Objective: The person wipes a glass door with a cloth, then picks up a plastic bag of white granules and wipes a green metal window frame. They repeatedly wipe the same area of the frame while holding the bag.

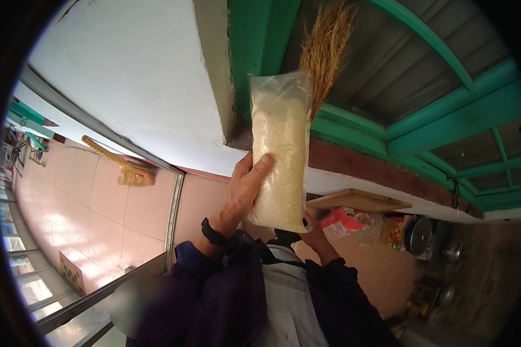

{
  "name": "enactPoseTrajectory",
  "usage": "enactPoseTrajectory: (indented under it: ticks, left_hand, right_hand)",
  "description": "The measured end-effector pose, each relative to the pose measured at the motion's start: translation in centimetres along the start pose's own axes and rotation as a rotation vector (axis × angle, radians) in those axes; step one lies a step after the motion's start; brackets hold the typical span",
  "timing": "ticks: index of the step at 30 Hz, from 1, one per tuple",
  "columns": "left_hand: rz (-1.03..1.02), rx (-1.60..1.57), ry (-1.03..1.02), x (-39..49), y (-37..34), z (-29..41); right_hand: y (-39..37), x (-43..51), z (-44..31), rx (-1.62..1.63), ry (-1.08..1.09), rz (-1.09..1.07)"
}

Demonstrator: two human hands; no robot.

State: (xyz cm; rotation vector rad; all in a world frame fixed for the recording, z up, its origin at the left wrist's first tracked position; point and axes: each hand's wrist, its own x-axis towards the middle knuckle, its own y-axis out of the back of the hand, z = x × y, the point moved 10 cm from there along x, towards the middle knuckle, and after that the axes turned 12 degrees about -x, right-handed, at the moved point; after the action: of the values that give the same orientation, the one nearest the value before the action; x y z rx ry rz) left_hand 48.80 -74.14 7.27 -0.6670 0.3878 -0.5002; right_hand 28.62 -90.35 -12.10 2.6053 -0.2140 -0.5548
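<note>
A clear plastic bag (282, 160) full of pale, fine-grained contents stands nearly upright in front of me. My left hand (247, 186) grips its left side, the thumb pressed across the front and the fingers hidden behind. At the bag's lower right corner is my right hand (316, 236), holding the bag there; its fingers are mostly out of sight. Directly behind the bag's upper right edge, a straw broom head (328, 47) rests against a green-framed window (351, 126).
A short hand broom (121, 162) is on the left beyond a metal door track (173, 212). A wooden board (358, 200), a red plastic package (345, 221) and a round metal pot lid (418, 235) are at the right. The white wall (134, 78) ends in a corner beside the window.
</note>
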Motion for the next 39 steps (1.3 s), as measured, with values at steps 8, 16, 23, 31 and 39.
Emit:
enactPoseTrajectory:
  ticks: [8,16,23,31,39]
  left_hand:
    - [-0.051,0.082,0.023,0.1,-0.4,0.5]
    - [-0.058,-0.065,0.086,0.5,0.1,-0.6]
    - [-0.095,-0.194,0.154,0.3,0.5,-1.5]
    - [-0.201,-0.189,0.164,0.0,0.0,-1.7]
    - [-0.148,0.037,0.111,-0.2,0.6,-1.5]
  right_hand:
    - [0.2,0.1,-0.3,-0.007,-0.055,-0.023]
    - [-0.4,0.5,0.9,0.053,-0.065,-0.024]
    - [-0.3,0.6,0.6,-0.039,-0.023,-0.028]
    - [-0.8,0.9,1.9,-0.008,-0.059,-0.011]
    - [-0.7,0.9,1.7,-0.088,-0.024,0.024]
